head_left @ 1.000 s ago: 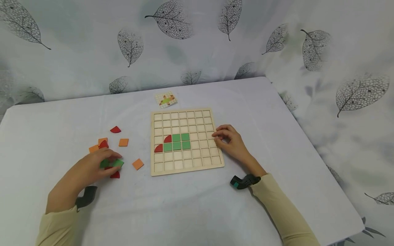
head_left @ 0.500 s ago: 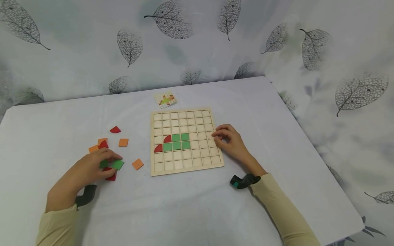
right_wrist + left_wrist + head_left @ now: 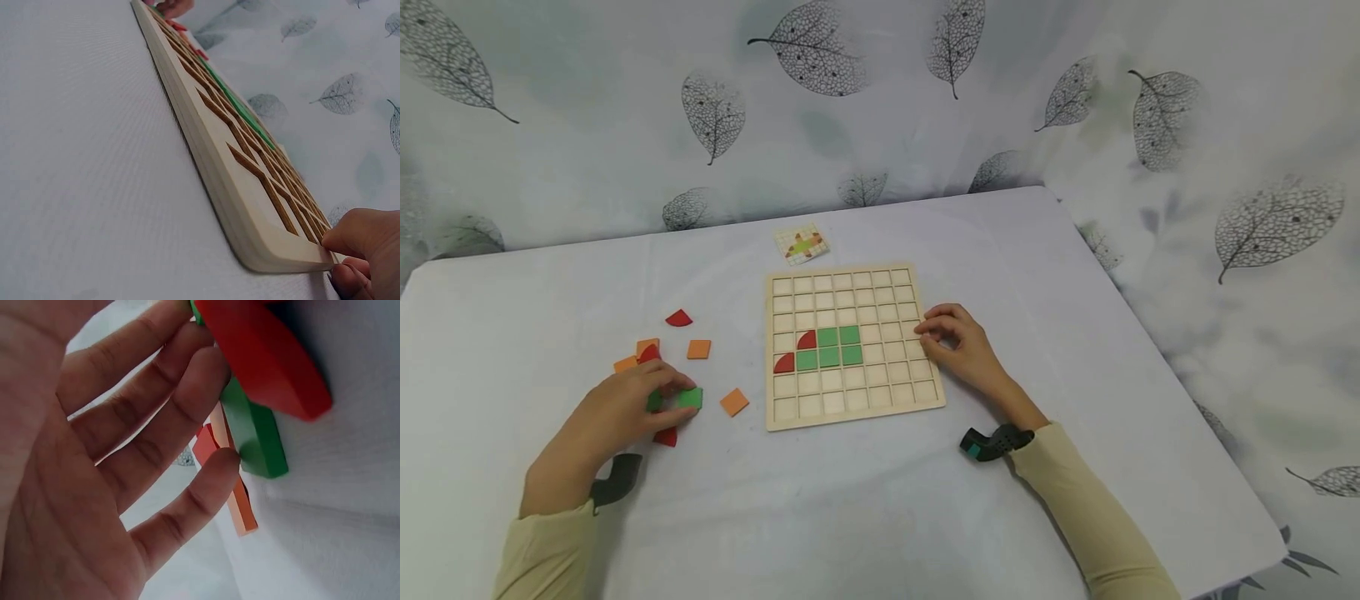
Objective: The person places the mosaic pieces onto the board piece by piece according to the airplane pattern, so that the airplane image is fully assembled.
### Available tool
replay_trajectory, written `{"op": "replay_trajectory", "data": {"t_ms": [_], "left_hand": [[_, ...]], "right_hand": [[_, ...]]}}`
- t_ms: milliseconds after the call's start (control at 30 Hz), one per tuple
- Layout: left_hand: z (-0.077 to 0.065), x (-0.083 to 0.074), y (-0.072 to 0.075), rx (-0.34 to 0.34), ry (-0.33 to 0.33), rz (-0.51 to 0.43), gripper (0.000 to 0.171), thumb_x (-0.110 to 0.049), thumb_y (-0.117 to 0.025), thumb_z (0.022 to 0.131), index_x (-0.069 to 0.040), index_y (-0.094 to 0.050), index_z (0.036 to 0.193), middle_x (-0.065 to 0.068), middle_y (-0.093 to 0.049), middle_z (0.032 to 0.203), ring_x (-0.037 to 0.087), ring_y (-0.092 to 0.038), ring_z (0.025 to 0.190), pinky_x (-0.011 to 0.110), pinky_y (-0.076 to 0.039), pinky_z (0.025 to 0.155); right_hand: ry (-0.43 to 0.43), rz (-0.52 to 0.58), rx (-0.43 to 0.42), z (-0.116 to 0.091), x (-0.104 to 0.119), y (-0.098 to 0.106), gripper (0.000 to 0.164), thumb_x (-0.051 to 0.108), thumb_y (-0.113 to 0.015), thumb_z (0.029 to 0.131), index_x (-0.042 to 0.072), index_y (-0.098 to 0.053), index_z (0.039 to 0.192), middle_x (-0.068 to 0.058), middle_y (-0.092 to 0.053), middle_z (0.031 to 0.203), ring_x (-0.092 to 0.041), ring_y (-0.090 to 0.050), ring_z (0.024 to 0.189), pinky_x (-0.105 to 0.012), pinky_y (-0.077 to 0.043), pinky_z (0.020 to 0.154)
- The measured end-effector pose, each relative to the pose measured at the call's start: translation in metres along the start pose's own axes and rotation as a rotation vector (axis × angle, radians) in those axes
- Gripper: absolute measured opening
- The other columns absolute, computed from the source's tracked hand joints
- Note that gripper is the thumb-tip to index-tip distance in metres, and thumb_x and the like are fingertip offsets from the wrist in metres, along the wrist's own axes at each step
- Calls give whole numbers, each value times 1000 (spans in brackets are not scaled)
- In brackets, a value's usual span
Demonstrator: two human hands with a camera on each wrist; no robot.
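My left hand [image 3: 613, 412] bends over a small cluster of wooden pieces, its thumb and fingertips at a green square tile [image 3: 690, 398]. Under the fingers lies another green tile [image 3: 655, 401], partly covered. A red quarter-circle piece [image 3: 666, 437] pokes out below the thumb. Close to the palm, the left wrist view shows a red piece [image 3: 272, 365] and a green piece [image 3: 257, 437]. My right hand [image 3: 964, 346] pinches the right rim of the wooden grid board [image 3: 856, 415], with the thumb [image 3: 356, 231] on top. Green squares and two red quarter-circles sit in its cells.
Loose orange squares lie around, one [image 3: 734, 402] between hand and board and one [image 3: 698, 349] farther back. A red quarter-circle [image 3: 679, 318] lies behind them. The pattern card [image 3: 801, 244] is beyond the board, near the far edge of the white-covered table [image 3: 880, 508].
The green tile at my left fingertips has turned to lie squarer and shifted slightly. The red piece below the thumb has slid left and nearer to me. My right hand stays put.
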State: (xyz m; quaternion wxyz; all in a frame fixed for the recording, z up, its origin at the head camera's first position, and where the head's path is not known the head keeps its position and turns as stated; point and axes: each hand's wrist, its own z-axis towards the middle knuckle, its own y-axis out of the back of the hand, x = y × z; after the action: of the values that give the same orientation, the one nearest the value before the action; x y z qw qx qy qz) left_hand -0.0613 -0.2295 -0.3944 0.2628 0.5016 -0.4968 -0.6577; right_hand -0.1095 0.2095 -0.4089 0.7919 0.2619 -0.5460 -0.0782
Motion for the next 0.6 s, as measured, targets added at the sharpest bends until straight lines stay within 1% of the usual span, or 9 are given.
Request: {"op": "replay_trajectory", "data": {"t_ms": [167, 467, 600], "left_hand": [[0, -2, -1, -12, 16, 29, 23, -24, -82, 76, -12, -72, 93, -5, -61, 88, 14, -60, 79, 37, -51, 69], [0, -4, 2, 12, 51, 29, 26, -26, -81, 77, -10, -71, 95, -4, -63, 88, 16, -61, 81, 40, -51, 73], [0, -4, 3, -1, 48, 23, 27, -24, -81, 76, -10, -70, 96, -4, -64, 88, 16, -61, 81, 41, -51, 73]], "right_hand": [[5, -3, -3, 0, 1, -1, 14, -11, -64, 86, -13, -67, 100, -33, -53, 116, -37, -56, 86, -35, -48, 79], [7, -1, -6, 0, 0, -1, 14, -11, -64, 86, -13, -67, 100, -33, -53, 116, -35, -56, 86, -36, -48, 78], [-7, -2, -6, 0, 1, -1, 14, -10, -64, 86, -13, -67, 100, -32, -53, 116, -34, -56, 86, -37, -48, 79]]}}
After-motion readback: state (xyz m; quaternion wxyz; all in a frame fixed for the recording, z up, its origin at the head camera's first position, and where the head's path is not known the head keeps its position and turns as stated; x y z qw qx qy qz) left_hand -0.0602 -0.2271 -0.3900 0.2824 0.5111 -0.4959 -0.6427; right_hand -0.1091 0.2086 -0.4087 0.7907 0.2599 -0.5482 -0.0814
